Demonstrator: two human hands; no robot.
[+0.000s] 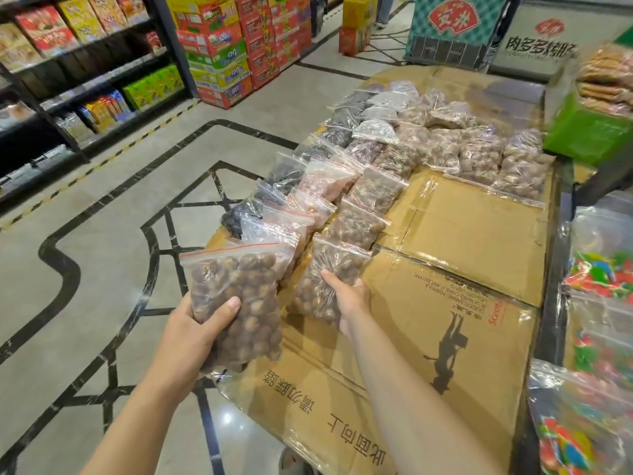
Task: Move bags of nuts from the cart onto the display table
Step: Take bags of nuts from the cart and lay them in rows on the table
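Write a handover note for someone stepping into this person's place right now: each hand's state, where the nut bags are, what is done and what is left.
Left hand: holding a bag of brown nuts up off the surface.
Right hand: on another nut bag lying on the cardboard-topped display table, at the near end of a row.
Done: several rows of bags laid out.
Left: release the right bag and place the left one. The cart is out of view.

- Two hands: left (191, 332) and right (352, 298), each with one bag of brown nuts in its grip.
- Bags on the counter (462, 228): too many and overlapping to count exactly.
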